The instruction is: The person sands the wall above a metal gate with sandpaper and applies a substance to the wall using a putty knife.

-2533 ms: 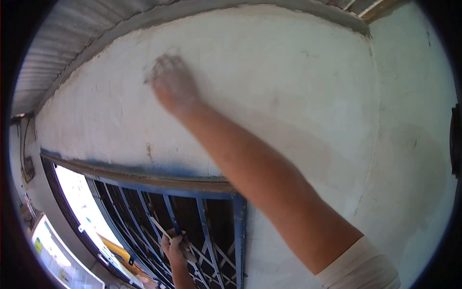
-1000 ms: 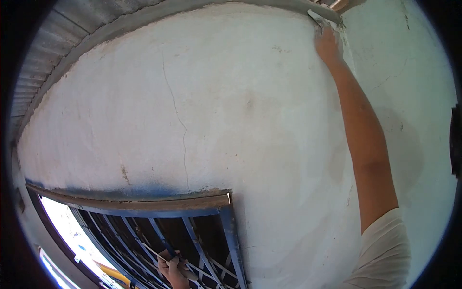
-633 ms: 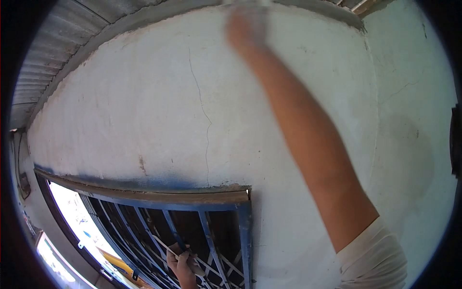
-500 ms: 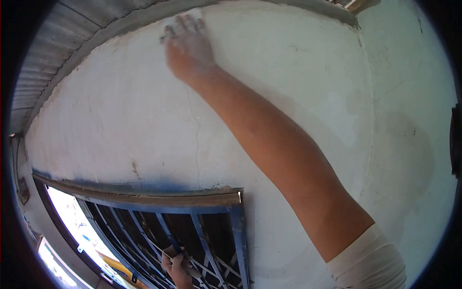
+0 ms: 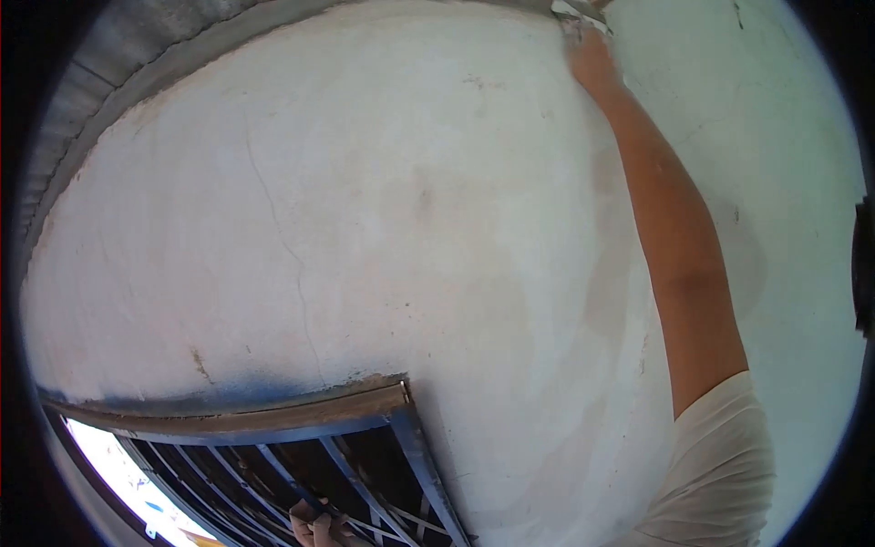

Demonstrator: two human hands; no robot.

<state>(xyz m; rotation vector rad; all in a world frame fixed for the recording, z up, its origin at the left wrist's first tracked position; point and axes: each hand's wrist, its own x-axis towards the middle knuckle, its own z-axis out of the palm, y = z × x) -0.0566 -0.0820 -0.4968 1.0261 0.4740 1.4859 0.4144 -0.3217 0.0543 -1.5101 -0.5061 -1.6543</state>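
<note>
R hand (image 5: 593,60), head cam: raised to the top of the plastered wall (image 5: 437,246); your grip looks closed on a flat pale blade (image 5: 572,11).
Blade location: upper edge of view, up nr. wall top.
Blade handling: prob. light, stiff, thin-edged; may slip w/ dusty fingers. Pinch approx. mid-back edge.
L hand (image 5: 313,529): low, by the folding gate (image 5: 421,460), cut by frame edge; can't tell if your grip holds anything.
</note>
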